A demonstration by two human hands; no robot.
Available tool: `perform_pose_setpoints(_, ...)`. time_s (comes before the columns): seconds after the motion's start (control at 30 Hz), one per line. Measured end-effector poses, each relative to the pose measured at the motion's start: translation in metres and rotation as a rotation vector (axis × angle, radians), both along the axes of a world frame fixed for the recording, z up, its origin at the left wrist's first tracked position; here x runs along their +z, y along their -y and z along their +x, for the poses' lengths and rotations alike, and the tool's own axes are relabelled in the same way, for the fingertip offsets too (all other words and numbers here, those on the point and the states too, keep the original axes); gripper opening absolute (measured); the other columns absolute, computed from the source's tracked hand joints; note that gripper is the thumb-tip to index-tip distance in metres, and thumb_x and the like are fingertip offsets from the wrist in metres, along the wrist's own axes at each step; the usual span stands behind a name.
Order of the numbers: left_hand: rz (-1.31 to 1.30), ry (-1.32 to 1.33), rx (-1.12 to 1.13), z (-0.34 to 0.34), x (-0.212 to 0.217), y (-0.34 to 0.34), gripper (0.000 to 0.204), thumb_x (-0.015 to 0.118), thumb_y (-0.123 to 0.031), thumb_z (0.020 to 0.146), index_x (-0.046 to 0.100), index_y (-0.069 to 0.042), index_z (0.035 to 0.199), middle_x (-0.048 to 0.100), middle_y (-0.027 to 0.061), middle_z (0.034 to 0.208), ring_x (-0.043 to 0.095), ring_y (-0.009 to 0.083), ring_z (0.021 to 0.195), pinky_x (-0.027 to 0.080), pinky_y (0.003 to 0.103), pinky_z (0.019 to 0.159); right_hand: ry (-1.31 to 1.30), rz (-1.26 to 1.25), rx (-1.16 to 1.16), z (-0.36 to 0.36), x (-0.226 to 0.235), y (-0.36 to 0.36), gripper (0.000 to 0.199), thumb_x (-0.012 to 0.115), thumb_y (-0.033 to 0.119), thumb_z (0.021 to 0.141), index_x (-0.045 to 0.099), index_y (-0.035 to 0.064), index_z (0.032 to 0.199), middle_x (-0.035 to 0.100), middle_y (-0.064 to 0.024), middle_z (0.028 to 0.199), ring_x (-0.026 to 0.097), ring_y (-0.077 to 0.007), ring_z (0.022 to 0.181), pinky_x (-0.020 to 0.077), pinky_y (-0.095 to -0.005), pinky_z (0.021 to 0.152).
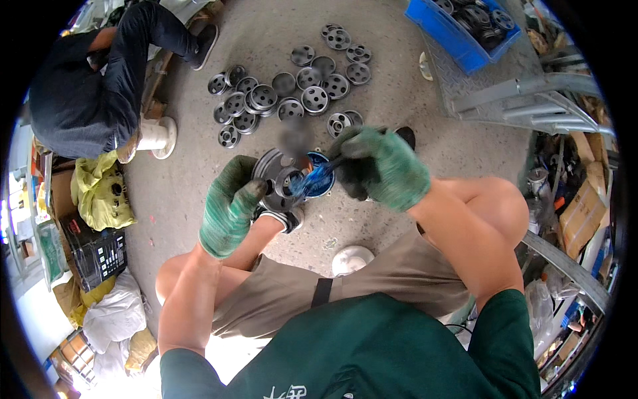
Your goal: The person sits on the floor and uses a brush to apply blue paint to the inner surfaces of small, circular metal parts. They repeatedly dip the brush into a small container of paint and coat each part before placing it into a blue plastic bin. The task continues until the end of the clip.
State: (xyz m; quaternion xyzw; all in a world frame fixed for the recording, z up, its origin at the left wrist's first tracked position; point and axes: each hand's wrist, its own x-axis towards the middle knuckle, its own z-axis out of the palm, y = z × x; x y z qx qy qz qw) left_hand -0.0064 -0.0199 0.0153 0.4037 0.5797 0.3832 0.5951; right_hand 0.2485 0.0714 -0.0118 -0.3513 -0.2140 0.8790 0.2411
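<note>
My left hand (229, 207), in a green and dark work glove, grips a grey metal pulley wheel (268, 171) by its edge, thumb toward me. My right hand (387, 166), gloved alike, is closed around the dark handle of a brush. The brush's blue-stained bristles (315, 181) reach left to the wheel's hub and seem to touch it. Just behind the bristles shows a round blue-rimmed container (321, 158), partly hidden, with something orange inside. A blurred dark round shape (296, 137) lies just beyond the wheel; I cannot make out its kind.
Several pulley wheels (314, 99) lie spread and partly stacked on the concrete floor (179, 199) ahead. A blue crate (446, 34) of wheels stands at the far right on a metal plate. Another person (86, 86) sits at the far left. Bags (101, 193) and loaded shelving (565, 266) line the sides.
</note>
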Motion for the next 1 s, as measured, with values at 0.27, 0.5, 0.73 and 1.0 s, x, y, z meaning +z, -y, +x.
perform_pose_setpoints(0.27,-0.179,-0.047,0.061,0.005,-0.031,-0.024,0.039,0.065,-0.037,0.096,0.061,-0.001,0.113,0.064,0.0032,0.098,0.059,0.0107,0.087,0.050,0.025,0.073,0.335,0.362,0.196,0.036,0.029,-0.015,0.019,0.066,0.012,0.084,0.072,0.0009,0.097,0.066,-0.0088,0.070,0.057,-0.0117,0.052,0.0432,-0.0240,0.047)
perform_pose_setpoints(0.5,-0.182,-0.882,-0.604,0.046,-0.071,-0.107,0.043,0.071,-0.030,0.089,0.064,0.003,0.114,0.071,0.0194,0.102,0.068,0.0275,0.093,0.055,0.039,0.081,0.297,0.591,0.344,0.038,-0.004,-0.010,0.013,0.071,0.012,0.087,0.073,0.0031,0.097,0.069,-0.0037,0.077,0.061,-0.0095,0.063,0.0526,-0.0260,0.057)
perform_pose_setpoints(0.73,1.181,-0.687,-0.418,0.146,-0.008,-0.271,0.052,0.067,-0.035,0.093,0.055,-0.005,0.134,0.066,0.0259,0.116,0.064,0.0405,0.103,0.051,0.045,0.090,0.386,0.505,0.410,0.043,-0.008,-0.012,0.013,0.070,0.011,0.086,0.072,0.0034,0.096,0.068,-0.0052,0.076,0.060,-0.0086,0.066,0.0511,-0.0266,0.060)
perform_pose_setpoints(1.0,0.172,-1.128,-0.780,0.016,-0.178,-0.215,0.027,0.068,-0.017,0.087,0.067,-0.006,0.112,0.068,0.0225,0.109,0.064,0.0414,0.103,0.054,0.043,0.086,0.415,0.370,0.349,0.047,-0.020,-0.022,0.014,0.072,0.011,0.084,0.072,0.0029,0.095,0.071,-0.0069,0.079,0.061,-0.0095,0.069,0.0503,-0.0268,0.062)
